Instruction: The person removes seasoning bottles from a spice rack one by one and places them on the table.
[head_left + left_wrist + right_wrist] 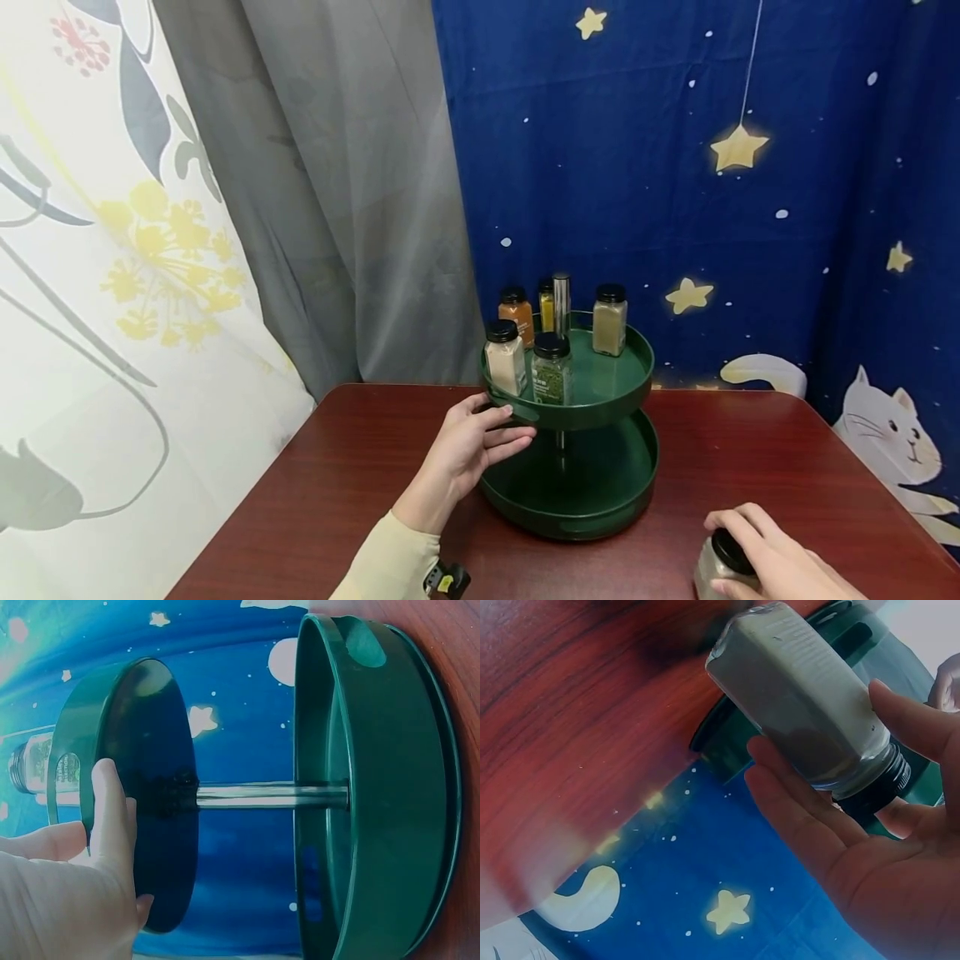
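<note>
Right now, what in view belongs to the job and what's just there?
Likely in the job:
left hand, touching green two-tier stand
right hand, holding clear jar
five jars on the stand

Just there:
table
gray curtain
starry blue curtain
white floral curtain

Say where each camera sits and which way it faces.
Head: on the head, facing forward and down at the green two-tier stand; left hand, right hand and sleeve show.
Left wrist: worn there, facing the stand; left hand shows.
Right wrist: worn there, facing the spice jar; right hand shows, plus part of the left.
Head and left wrist share the stand.
</note>
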A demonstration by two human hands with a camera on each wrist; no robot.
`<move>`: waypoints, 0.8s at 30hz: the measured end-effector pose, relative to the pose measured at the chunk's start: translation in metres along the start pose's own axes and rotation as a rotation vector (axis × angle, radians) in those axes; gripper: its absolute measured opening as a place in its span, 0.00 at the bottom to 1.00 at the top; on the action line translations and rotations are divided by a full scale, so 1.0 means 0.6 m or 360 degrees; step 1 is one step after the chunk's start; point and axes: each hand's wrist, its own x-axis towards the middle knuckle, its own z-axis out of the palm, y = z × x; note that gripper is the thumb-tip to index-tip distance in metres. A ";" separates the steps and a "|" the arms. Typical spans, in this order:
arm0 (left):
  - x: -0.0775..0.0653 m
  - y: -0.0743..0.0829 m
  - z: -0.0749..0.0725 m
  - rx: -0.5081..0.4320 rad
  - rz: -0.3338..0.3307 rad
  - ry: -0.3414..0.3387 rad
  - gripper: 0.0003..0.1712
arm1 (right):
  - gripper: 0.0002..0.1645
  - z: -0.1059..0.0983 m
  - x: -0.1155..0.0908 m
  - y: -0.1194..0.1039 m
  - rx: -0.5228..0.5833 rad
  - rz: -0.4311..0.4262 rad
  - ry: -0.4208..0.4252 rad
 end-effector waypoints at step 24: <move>0.004 -0.001 -0.001 -0.0033 -0.0029 0.0026 0.50 | 0.35 0.024 0.001 -0.003 0.0066 0.0395 -0.0139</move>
